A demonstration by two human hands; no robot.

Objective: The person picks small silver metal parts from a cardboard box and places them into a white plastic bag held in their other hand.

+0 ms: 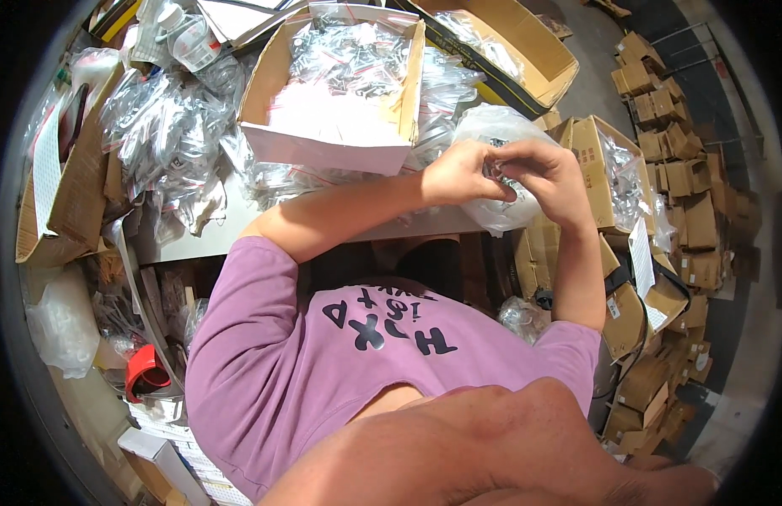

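Note:
Over a white translucent plastic bag [492, 219] at the right end of the table, my two hands meet. My left hand [460, 174] curls its thumb and fingers at the left side of some small shiny metal pieces [495, 171]. From the right, my right hand [550, 175] bends over the same pieces with its fingers closed in. Fingers partly hide the pieces, so their exact kind cannot be told. Left of the hands stands an open carton [328, 150] filled with small clear zip bags [349, 59] of metal parts.
Heaped zip bags [167, 126] cover the table's left part, near a clear plastic jar [188, 38]. A long open box [526, 63] lies at the back right. Beside my right arm stands a carton of bagged parts [623, 173]. Stacked cardboard boxes [686, 194] line the right.

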